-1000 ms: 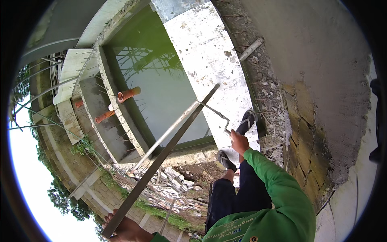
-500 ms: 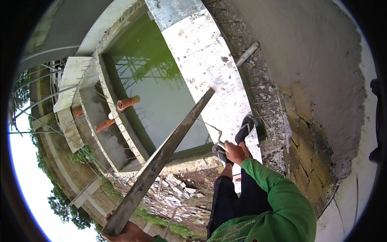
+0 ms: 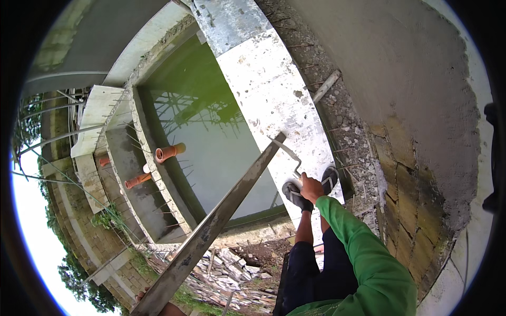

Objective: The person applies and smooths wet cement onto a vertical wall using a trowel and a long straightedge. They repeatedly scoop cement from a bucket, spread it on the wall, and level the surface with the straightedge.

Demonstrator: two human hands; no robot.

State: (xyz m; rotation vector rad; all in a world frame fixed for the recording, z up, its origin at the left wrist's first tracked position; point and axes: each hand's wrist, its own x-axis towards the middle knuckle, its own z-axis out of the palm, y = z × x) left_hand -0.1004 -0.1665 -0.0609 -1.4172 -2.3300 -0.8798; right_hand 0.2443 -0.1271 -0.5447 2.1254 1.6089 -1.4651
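Note:
A long, flat straightedge (image 3: 211, 221), grey and smeared with mortar, slants from the lower left to its far end over the white board. My left hand (image 3: 167, 309), partly cut off by the lower edge, is closed on its near end. My right hand (image 3: 311, 188), sleeved in green, grips the handle of a pointing trowel. The trowel's narrow blade (image 3: 287, 149) points up and left, its tip near the far end of the straightedge; whether they touch I cannot tell. My feet, in dark flip-flops (image 3: 297, 196), stand on the white board (image 3: 284, 84).
Left of the board lies a concrete tank with green water (image 3: 211, 152). Orange pipes (image 3: 169, 152) and rebar stubs stick out of its dividing wall. Rubble (image 3: 342, 116) and a freshly plastered wall (image 3: 400, 68) are on the right. Broken tiles (image 3: 232, 268) lie below.
The trowel has swung up toward the straightedge's far end, its blade now showing broader. The straightedge's far end sits slightly lower in view, and my left hand shows less.

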